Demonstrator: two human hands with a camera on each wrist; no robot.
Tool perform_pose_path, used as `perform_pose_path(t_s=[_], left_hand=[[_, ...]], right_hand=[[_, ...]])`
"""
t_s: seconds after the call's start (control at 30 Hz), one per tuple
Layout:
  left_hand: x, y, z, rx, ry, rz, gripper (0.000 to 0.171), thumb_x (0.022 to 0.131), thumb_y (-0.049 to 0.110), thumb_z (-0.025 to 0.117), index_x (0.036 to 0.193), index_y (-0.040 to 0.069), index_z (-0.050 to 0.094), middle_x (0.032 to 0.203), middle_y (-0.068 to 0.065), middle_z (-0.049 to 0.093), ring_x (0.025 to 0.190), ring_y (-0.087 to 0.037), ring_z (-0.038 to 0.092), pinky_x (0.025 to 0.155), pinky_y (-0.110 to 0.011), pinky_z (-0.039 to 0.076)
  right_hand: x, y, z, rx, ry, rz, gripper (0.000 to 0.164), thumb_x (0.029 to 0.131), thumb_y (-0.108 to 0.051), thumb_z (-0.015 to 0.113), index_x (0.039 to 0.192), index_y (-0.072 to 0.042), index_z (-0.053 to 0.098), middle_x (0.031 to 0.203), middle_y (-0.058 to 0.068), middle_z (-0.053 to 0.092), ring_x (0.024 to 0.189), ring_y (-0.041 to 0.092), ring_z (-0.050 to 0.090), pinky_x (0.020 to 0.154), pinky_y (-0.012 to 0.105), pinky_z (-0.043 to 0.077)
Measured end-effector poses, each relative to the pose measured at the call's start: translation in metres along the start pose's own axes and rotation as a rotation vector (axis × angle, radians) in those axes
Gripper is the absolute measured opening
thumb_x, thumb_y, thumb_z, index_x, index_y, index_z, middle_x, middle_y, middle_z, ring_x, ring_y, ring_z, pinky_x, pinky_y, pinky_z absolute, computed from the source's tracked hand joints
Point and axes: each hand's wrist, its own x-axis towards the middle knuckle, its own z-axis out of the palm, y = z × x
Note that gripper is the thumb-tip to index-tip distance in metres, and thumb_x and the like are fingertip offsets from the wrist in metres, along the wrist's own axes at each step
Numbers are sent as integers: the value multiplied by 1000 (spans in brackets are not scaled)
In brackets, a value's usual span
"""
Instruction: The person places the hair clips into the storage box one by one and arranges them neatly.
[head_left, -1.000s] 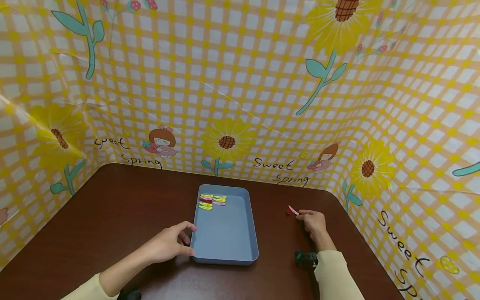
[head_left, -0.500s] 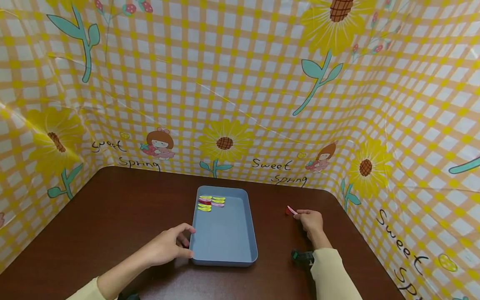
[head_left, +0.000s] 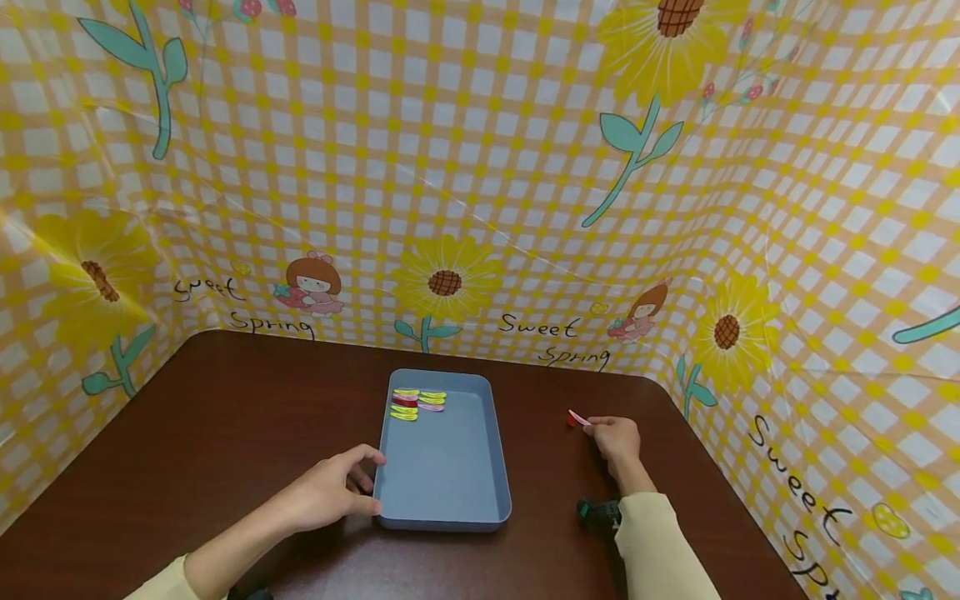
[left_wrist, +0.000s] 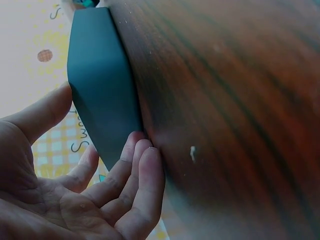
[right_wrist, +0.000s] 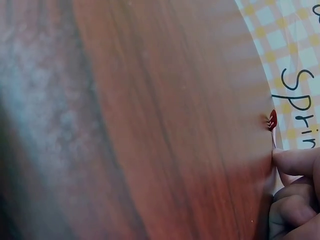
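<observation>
My right hand (head_left: 618, 440) pinches a pink snap hair clip (head_left: 577, 417) between thumb and fingertips, right of the tray. A red hair clip (head_left: 572, 421) shows close beside its far end; in the right wrist view the red clip (right_wrist: 272, 120) lies just beyond the thumb. My left hand (head_left: 333, 492) rests against the left side of a blue-grey tray (head_left: 444, 526), thumb and index fingertips at its rim. In the left wrist view the other fingers (left_wrist: 150, 167) touch the tray's outer wall (left_wrist: 102, 70). Yellow hair clips (head_left: 404, 414), pink ones and a red one lie in two columns at the tray's far left.
The dark brown table (head_left: 255, 400) carries the tray near its middle. A checked, sunflower-printed cloth (head_left: 480, 192) walls in its back and sides. Dark wrist camera gear (head_left: 598, 513) sits by the right sleeve.
The whole head view shifts slightly left. My right hand keeps the pink clip at nearly the same spot beside the red one. The left hand stays at the tray.
</observation>
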Motion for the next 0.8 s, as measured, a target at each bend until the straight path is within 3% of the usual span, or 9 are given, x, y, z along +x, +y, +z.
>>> perform_pose_path(t_s=[0.2, 0.8], left_hand=[[-1, 0, -1, 10, 0, -5, 59, 80, 21, 85, 130, 10, 56, 95, -7, 64, 81, -19, 62, 68, -35, 47], [-2, -1, -1, 4, 4, 15, 57, 80, 20, 84, 129, 8, 57, 93, -7, 64, 81, -20, 62, 68, -37, 47]], right_hand=[[-1, -1, 4, -16, 5, -6, 25, 92, -9, 66, 111, 6, 72, 85, 9, 62, 59, 17, 45, 53, 30, 39], [-2, 5, 1, -18, -37, -21, 27, 93, -8, 64, 115, 5, 71, 89, 8, 61, 62, 19, 43, 54, 31, 37]])
